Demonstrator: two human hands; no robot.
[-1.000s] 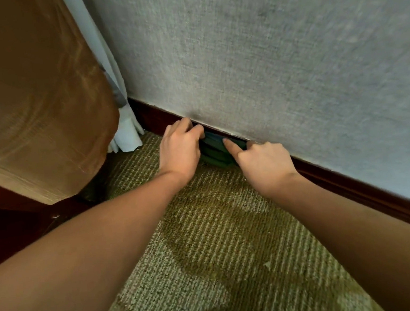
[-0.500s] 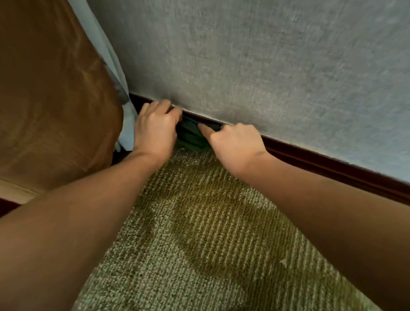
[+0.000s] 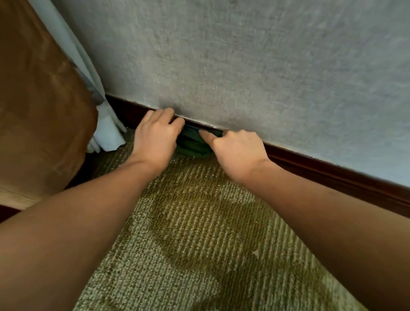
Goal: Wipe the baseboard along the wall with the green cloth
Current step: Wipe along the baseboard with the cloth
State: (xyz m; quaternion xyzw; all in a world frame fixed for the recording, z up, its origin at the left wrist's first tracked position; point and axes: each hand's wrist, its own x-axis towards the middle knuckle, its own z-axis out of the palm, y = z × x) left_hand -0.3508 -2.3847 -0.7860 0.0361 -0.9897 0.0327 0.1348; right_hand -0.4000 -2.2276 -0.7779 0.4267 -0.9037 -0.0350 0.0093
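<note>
Leftward both hands have slid, nearer the curtain! Green cloth sits bunched against the baseboard. It looks soft, light and floppy. Left hand curls its grip over one end, right hand clutches the other, forefinger pressing. Best held by those ends.

cloth: against baseboard, between left hand and right hand
baseboard: under wall, behind carpet
curtain: left of left hand
furniture: far left, before curtain

The cloth is dark green; baseboard dark red-brown; wall mottled grey-blue; carpet olive, ribbed
</note>
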